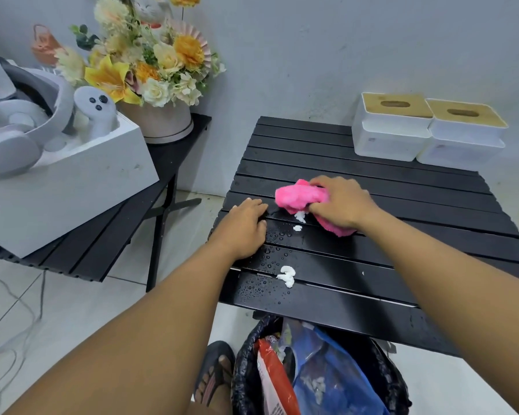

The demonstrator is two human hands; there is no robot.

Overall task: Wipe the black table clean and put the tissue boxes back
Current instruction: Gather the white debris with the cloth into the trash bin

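Observation:
The black slatted table (402, 187) carries water drops and white blobs of residue (287, 275) near its left front; smaller white bits (299, 217) lie by the cloth. My right hand (343, 202) grips a pink cloth (297, 196) and presses it on the table's middle. Resting flat on the table's left edge, my left hand (243, 227) has its fingers straight. Two white tissue boxes with wooden lids, one (391, 127) beside the other (465, 134), stand at the table's far right corner against the wall.
A black rubbish bag (318, 369) full of wrappers sits on the floor under the table's near edge, beside my sandalled foot (215, 375). To the left, a second black table (108, 235) holds a white box (60, 190) with a headset and a flower pot (159, 121).

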